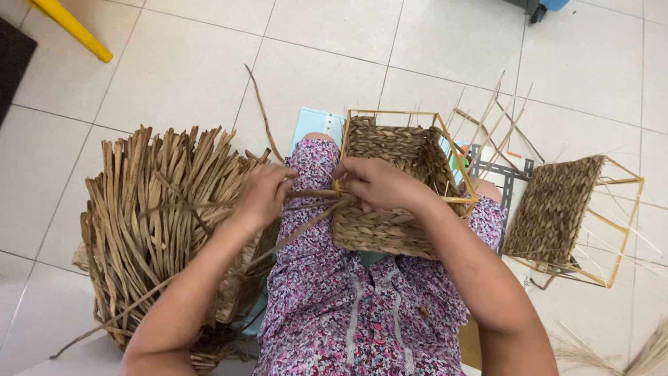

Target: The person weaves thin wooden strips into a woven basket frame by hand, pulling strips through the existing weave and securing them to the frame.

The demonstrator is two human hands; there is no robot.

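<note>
Mid-weave, both hands at a basket's rim

Seated on a tiled floor (209,69), a person rests a half-woven basket (390,209) on the lap. The right hand (379,182) pinches its near rim, while the left hand (264,195), just beside it, closes around a fibre strand (309,193) running to the basket.

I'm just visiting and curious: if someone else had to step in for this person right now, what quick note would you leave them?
Left hand: pinching a dried fibre strand pulled across to the basket.
Right hand: gripping the woven basket at its yellow wire frame, on the lap.
Supplies: big bundle of dried strands on the floor at the left; a second, partly woven frame on the floor at the right.
Done: the lap basket's walls look woven nearly to the rim.
Left: probably the top edge, then the second frame.
</note>
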